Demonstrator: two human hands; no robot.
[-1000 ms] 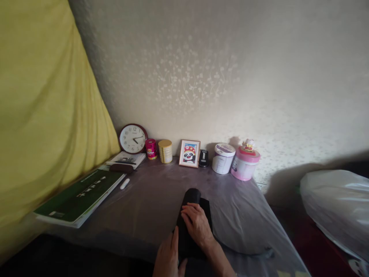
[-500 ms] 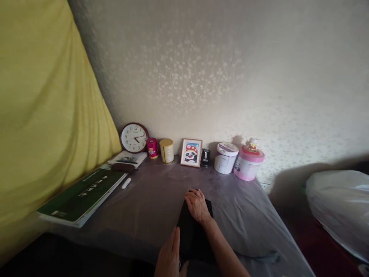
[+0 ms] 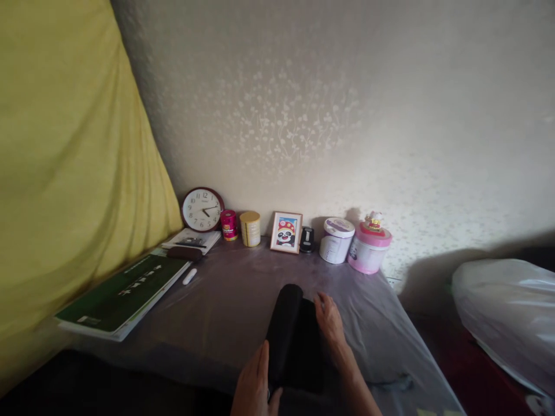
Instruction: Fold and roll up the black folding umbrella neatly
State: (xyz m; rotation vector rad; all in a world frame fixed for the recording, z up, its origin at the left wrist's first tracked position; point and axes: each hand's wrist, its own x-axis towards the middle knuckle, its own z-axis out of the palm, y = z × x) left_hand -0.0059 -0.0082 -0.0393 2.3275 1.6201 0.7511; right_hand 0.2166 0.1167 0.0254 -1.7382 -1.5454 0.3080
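A black mat (image 3: 284,329), soft and plain, lies on the table in front of me. Its left part curves up into a thick roll, while its right part lies flat. My left hand (image 3: 254,381) is at the roll's near left side, fingers straight along it and thumb at its near end. At the mat's far right edge, the bent fingers of my right hand (image 3: 332,323) are closed on the border; the fingertips are partly hidden.
Along the wall stand a clock (image 3: 202,209), a pink can (image 3: 229,225), a yellow can (image 3: 250,229), a panda picture frame (image 3: 286,232), a black stapler-like object (image 3: 307,240) and two tubs (image 3: 336,241). A green book (image 3: 130,294) and white pen-like object (image 3: 189,276) lie left.
My right hand has moved from on top of the black mat to its right edge. The mat's left part now stands up as a rounded roll. My left hand has barely moved.
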